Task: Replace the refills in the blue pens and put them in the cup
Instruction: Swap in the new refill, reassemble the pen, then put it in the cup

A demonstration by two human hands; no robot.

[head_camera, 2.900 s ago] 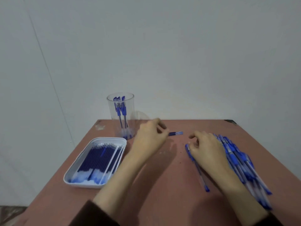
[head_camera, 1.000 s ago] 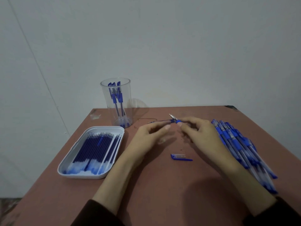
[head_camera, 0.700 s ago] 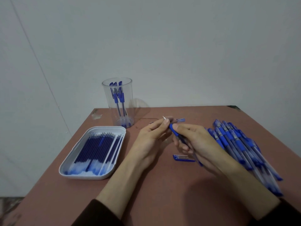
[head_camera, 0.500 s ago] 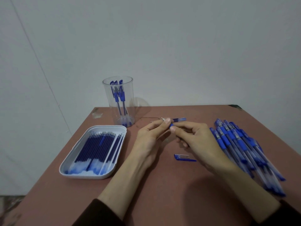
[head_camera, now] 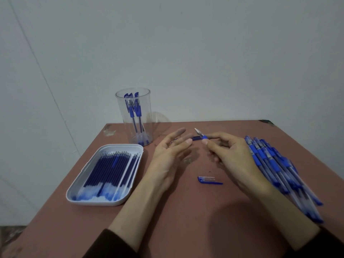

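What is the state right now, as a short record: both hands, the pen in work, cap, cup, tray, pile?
left hand: open, fingers straight, holds nothing
right hand: grip pinches pen just behind its metal tip, tip pointing up and left
loose cap: lies on table, nearer than both hands
cup: upright, holds a few capped pens
tray: holds refills
pen pile: on table, right of right hand
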